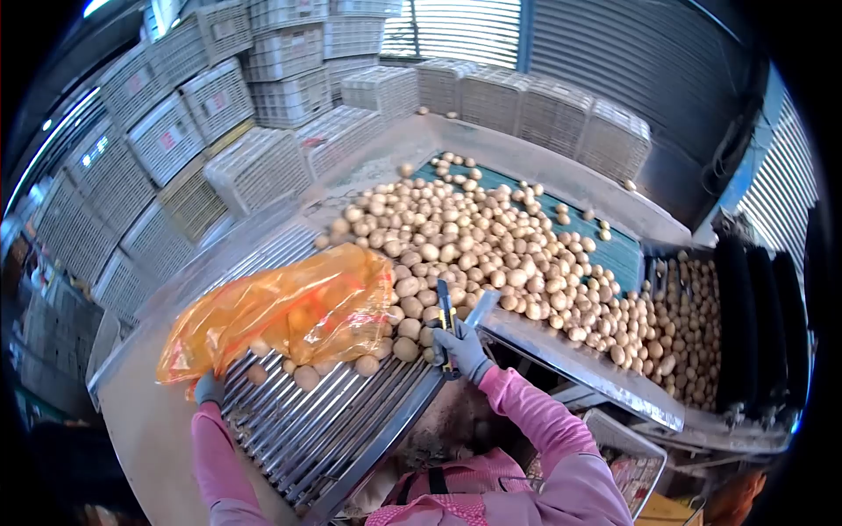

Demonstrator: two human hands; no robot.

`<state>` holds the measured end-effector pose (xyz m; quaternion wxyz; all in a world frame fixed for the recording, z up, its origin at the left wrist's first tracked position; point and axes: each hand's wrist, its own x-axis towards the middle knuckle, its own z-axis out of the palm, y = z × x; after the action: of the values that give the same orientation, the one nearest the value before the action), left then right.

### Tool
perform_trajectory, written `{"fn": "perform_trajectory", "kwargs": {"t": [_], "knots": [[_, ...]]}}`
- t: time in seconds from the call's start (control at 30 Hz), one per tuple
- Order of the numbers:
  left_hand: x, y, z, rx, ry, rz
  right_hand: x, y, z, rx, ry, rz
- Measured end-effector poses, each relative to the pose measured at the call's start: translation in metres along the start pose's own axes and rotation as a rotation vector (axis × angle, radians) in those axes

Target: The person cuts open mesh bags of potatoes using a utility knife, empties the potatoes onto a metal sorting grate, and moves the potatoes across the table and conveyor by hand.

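My right hand [465, 351], in a grey glove, is closed round a black and yellow box cutter [445, 307] that points up and away from me. On the left, my gloved left hand [209, 387] grips the lower corner of an orange see-through plastic bag [281, 302]; its fingertips are partly hidden. The bag lies tilted across the metal rollers [307, 430], with several round things showing through it. Loose tan potatoes [405, 349] sit on the rollers beside the bag's right end, near the box cutter.
A large heap of potatoes [491, 254] covers much of a green belt [614, 250] ahead. Black rollers [759, 324] stand at the far right. Stacked plastic crates [167, 131] rise at the left and back. A metal ledge [579, 364] runs right of my right hand.
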<state>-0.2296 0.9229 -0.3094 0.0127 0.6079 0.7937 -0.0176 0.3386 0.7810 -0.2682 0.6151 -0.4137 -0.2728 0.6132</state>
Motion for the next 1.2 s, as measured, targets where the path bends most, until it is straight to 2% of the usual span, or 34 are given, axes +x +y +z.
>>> {"fn": "perform_trajectory", "kwargs": {"t": [0.03,0.17,0.23,0.27,0.3,0.37,0.43,0.5,0.53,0.57,0.6,0.67,0.7,0.77,0.8,0.83,0.9,0.93,0.97,1.0,1.03,1.1,1.13,1.2], "knots": [[-0.013,0.006,-0.007,-0.002,-0.005,-0.037,0.002,-0.003,0.002,-0.056,-0.022,0.01],[-0.051,0.009,-0.01,-0.158,-0.044,0.506,0.021,0.004,0.0,-0.145,-0.047,0.091],[-0.129,0.063,-0.085,-0.623,0.147,0.695,0.037,0.008,0.008,-0.346,-0.145,0.017],[-0.159,0.08,-0.113,-0.724,0.119,0.756,0.042,0.001,0.025,-0.53,-0.224,-0.041],[-0.187,0.094,-0.13,-0.826,0.092,0.816,0.046,-0.004,0.048,-0.697,-0.262,-0.163],[-0.24,0.108,-0.132,-0.993,0.163,1.007,0.064,-0.005,0.095,-1.025,-0.494,-0.865],[-0.286,0.141,-0.147,-0.881,0.058,1.159,0.055,-0.002,0.145,-1.029,-0.713,-0.665],[-0.319,0.17,-0.146,-0.814,0.086,1.189,0.043,0.005,0.187,-1.225,-1.031,-0.358],[-0.334,0.181,-0.14,-0.983,0.141,1.043,0.042,0.037,0.188,-1.135,-1.199,-0.403],[-0.351,0.187,-0.136,-0.972,0.155,1.005,0.041,0.068,0.182,-1.034,-1.357,-0.444],[-0.367,0.193,-0.133,-0.989,0.284,0.751,0.038,0.074,0.178,-1.014,-1.392,-0.444],[-0.387,0.217,-0.136,-1.097,0.553,0.313,0.036,0.08,0.17,-1.255,-1.653,-0.149],[-0.392,0.226,-0.133,-1.089,0.562,0.297,0.041,0.079,0.164,-1.249,-1.673,-0.152],[-0.399,0.243,-0.124,-0.812,0.764,0.05,0.053,0.071,0.148,-0.779,-1.127,-0.243],[-0.395,0.247,-0.119,-0.866,0.745,0.064,0.05,0.025,0.161,-0.433,-1.028,0.202],[-0.388,0.259,-0.113,-0.996,0.722,-0.075,0.051,0.011,0.158,-0.432,-1.036,0.202],[-0.352,0.312,-0.126,-1.487,0.843,-0.236,0.051,-0.013,0.148,0.026,-0.888,0.468],[-0.361,0.311,-0.111,-1.205,0.575,-0.262,0.042,-0.031,0.141,0.037,-0.882,0.467],[-0.368,0.31,-0.095,-0.916,0.315,-0.279,0.028,-0.059,0.135,0.181,-0.993,0.631],[-0.359,0.316,-0.086,-0.931,0.291,-0.203,0.023,-0.076,0.128,0.326,-1.098,0.792],[-0.344,0.323,-0.08,-1.013,0.32,-0.16,0.031,-0.083,0.114,0.326,-1.096,0.78],[-0.308,0.334,-0.07,-1.142,0.353,-0.113,0.056,-0.1,0.085,-0.031,-1.414,0.78],[-0.29,0.339,-0.065,-1.148,0.351,-0.101,0.064,-0.093,0.073,-0.009,-1.486,0.71],[-0.264,0.351,-0.055,-1.138,0.35,-0.078,0.079,-0.088,0.05,-0.049,-1.446,0.687]]}}
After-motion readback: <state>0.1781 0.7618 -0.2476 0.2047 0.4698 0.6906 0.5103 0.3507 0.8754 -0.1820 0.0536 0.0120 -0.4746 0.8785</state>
